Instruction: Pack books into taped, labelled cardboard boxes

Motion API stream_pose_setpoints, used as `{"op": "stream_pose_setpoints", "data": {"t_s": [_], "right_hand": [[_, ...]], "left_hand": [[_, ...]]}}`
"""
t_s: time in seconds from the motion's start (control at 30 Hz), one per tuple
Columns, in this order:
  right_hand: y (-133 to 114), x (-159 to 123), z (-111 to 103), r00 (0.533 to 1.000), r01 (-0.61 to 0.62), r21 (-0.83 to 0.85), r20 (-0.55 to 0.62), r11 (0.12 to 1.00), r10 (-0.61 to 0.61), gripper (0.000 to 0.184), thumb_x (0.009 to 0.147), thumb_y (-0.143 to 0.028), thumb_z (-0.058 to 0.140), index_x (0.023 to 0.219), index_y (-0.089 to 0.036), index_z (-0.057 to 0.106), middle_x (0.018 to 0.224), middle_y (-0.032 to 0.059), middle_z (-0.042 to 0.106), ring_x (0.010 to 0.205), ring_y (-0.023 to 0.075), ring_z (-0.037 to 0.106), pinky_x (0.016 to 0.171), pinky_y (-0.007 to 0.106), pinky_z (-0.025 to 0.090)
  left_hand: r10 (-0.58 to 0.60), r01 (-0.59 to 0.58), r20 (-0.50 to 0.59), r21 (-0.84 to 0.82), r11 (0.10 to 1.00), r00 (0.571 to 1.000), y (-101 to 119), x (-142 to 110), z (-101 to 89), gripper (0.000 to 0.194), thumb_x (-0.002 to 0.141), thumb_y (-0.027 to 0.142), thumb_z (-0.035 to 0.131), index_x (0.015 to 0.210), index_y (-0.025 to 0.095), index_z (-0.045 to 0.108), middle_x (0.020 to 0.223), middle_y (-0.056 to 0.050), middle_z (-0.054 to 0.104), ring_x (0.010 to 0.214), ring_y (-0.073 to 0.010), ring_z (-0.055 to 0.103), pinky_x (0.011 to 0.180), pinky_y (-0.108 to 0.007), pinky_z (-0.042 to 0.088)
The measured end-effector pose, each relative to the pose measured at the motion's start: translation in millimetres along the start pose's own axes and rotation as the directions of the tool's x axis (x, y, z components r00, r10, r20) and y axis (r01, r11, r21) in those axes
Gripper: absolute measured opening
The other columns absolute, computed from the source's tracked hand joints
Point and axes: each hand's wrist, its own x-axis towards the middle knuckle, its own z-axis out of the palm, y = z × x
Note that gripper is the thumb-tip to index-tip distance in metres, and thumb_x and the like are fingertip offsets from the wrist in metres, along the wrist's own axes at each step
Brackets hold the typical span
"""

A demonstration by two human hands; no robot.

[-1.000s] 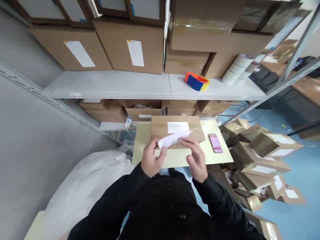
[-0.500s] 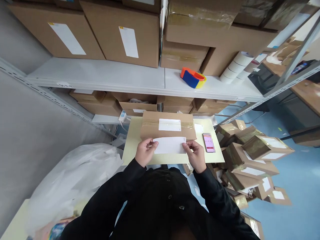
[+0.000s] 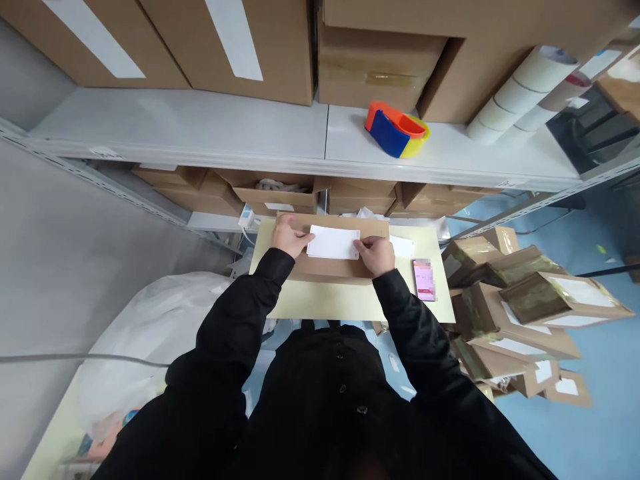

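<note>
A white label (image 3: pixel 333 243) is held flat over the top of a brown cardboard box (image 3: pixel 325 269). My left hand (image 3: pixel 289 237) pinches its left edge, the fingers lying over the box. At the label's right edge, my right hand (image 3: pixel 376 254) grips it between thumb and fingers. Whether the label touches the cardboard all over I cannot tell. The box rests on a pale yellow tabletop (image 3: pixel 325 303). Just right of the box lies another white paper (image 3: pixel 401 247), and beyond my right hand a phone (image 3: pixel 424 280) with a pink screen.
A grey shelf (image 3: pixel 200 127) spans the front, bearing large cartons, an orange, blue and yellow ring-shaped object (image 3: pixel 397 130) and white rolls (image 3: pixel 520 97). Taped boxes (image 3: pixel 520 320) are piled on the right. A big white plastic bag (image 3: pixel 150 327) bulges at the left.
Both hands have moved forward with the label, from in front of the box to over its top. The label, tilted at first, now lies level and covers the box's own white label area.
</note>
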Motion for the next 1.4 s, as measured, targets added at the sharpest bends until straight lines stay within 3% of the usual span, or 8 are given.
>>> {"op": "stream_pose_setpoints", "data": {"t_s": [0.37,0.57,0.7,0.8,0.9,1.0,1.17,1.4], "right_hand": [[-18,4,9,0.999,-0.038,-0.388,-0.012,0.921,0.036,0.026,0.081,-0.041,0.049,0.083,-0.023,0.068,0.083,0.0082,0.070,0.083,0.0260,0.066,0.070,0.035,0.047],[-9,-5,4,0.997,-0.007,-0.449,-0.070,0.894,-0.028,0.043,0.084,-0.048,0.047,0.113,-0.018,0.056,0.087,0.0126,0.067,0.081,0.0280,0.063,0.072,0.039,0.045],[-11,-15,12,0.929,0.310,-0.414,-0.061,0.856,-0.366,0.050,0.092,-0.042,0.034,0.130,-0.012,0.046,0.126,0.0196,0.054,0.117,0.0298,0.049,0.093,0.041,0.037],[-13,-20,26,0.843,0.525,-0.412,0.129,0.745,-0.522,0.064,0.092,-0.049,0.028,0.143,-0.010,0.030,0.146,0.0162,0.035,0.136,0.0272,0.027,0.106,0.042,0.024],[-2,-26,31,0.864,0.501,-0.477,0.222,0.723,-0.452,0.072,0.089,-0.059,0.027,0.146,-0.015,0.025,0.151,0.0132,0.027,0.139,0.0289,0.021,0.109,0.051,0.015],[8,-35,25,0.950,0.280,-0.593,0.058,0.755,-0.307,0.084,0.083,-0.068,0.031,0.146,-0.013,0.023,0.152,0.0192,0.019,0.139,0.0390,0.015,0.104,0.064,0.010],[-4,-53,25,0.886,0.464,-0.540,0.268,0.702,-0.379,0.080,0.085,-0.066,0.026,0.148,-0.018,0.016,0.154,0.0128,0.012,0.142,0.0322,0.007,0.109,0.056,0.010],[-1,-59,22,0.980,0.184,-0.606,0.172,0.774,-0.098,0.077,0.085,-0.069,0.021,0.148,-0.027,0.012,0.156,0.0128,0.003,0.142,0.0351,0.001,0.104,0.064,0.009]], "left_hand": [[0.067,-0.056,-0.021,0.320,0.946,0.998,12,-2,3.8,0.063,0.065,0.029,0.072,0.119,0.012,0.045,0.084,-0.005,0.070,0.098,-0.0235,0.064,0.091,-0.033,0.044],[0.152,-0.108,-0.057,0.470,0.876,0.987,11,-9,-9.0,0.067,0.068,0.035,0.069,0.124,0.012,0.041,0.094,-0.010,0.067,0.095,-0.0300,0.063,0.083,-0.040,0.047],[0.488,-0.496,0.170,0.536,0.683,0.856,8,-19,5.5,0.048,0.082,0.031,0.051,0.126,0.012,0.048,0.131,-0.016,0.052,0.125,-0.0298,0.043,0.102,-0.042,0.034],[0.527,-0.703,0.465,0.490,0.516,0.711,4,-25,23.2,0.052,0.087,0.030,0.040,0.138,0.017,0.039,0.148,-0.010,0.034,0.138,-0.0252,0.024,0.112,-0.044,0.019],[0.425,-0.638,0.476,0.573,0.515,0.770,-7,-27,22.4,0.058,0.088,0.041,0.038,0.142,0.020,0.033,0.152,-0.010,0.024,0.140,-0.0269,0.018,0.111,-0.053,0.012],[0.384,-0.505,0.338,0.677,0.535,0.859,-16,-31,7.4,0.069,0.085,0.052,0.040,0.144,0.018,0.029,0.153,-0.015,0.018,0.141,-0.0352,0.012,0.106,-0.065,0.004],[0.484,-0.729,0.545,0.509,0.458,0.685,-19,-46,-2.3,0.060,0.086,0.047,0.041,0.143,0.029,0.032,0.154,-0.006,0.020,0.141,-0.0314,0.014,0.110,-0.059,0.003],[0.379,-0.560,0.414,0.595,0.577,0.828,-42,-50,-18.9,0.065,0.083,0.061,0.040,0.141,0.032,0.035,0.154,-0.011,0.017,0.141,-0.0362,0.006,0.105,-0.065,-0.004]]}}
